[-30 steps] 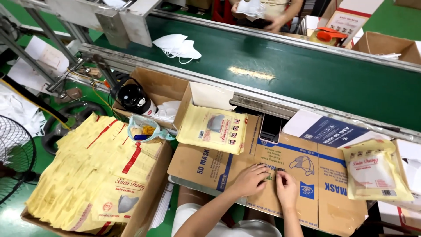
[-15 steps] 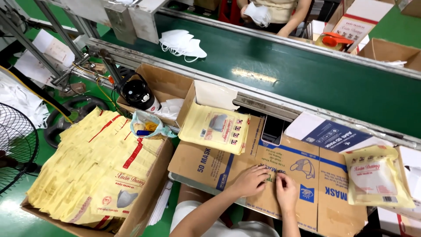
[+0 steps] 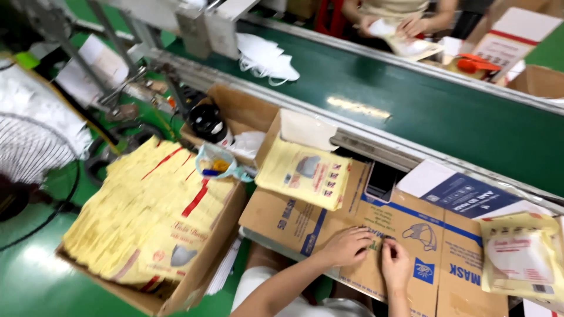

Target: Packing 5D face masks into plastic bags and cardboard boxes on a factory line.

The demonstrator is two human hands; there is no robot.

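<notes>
Low in the frame, just right of centre, the left hand (image 3: 346, 246) and the right hand (image 3: 396, 265) rest close together on a flattened brown carton (image 3: 411, 226) with blue print, which serves as the work surface. The fingers of both hands curl down onto the cardboard and seem to pinch something small between them; what it is cannot be told, nor how firmly it is gripped. This looks like fine fingertip work at the carton's middle, and any further move would call for a light, steady touch. A yellow mask pouch (image 3: 305, 179) lies on the carton above the hands, and a filled pouch (image 3: 521, 258) sits at the right edge. To the left, an open box holds a stack of empty yellow pouches (image 3: 150, 214). Beyond runs a green conveyor belt (image 3: 446, 111) carrying white face masks (image 3: 267, 58); across it another person's hands (image 3: 390, 23) handle a pouch. A fan (image 3: 35, 147) stands at far left on the green floor.
</notes>
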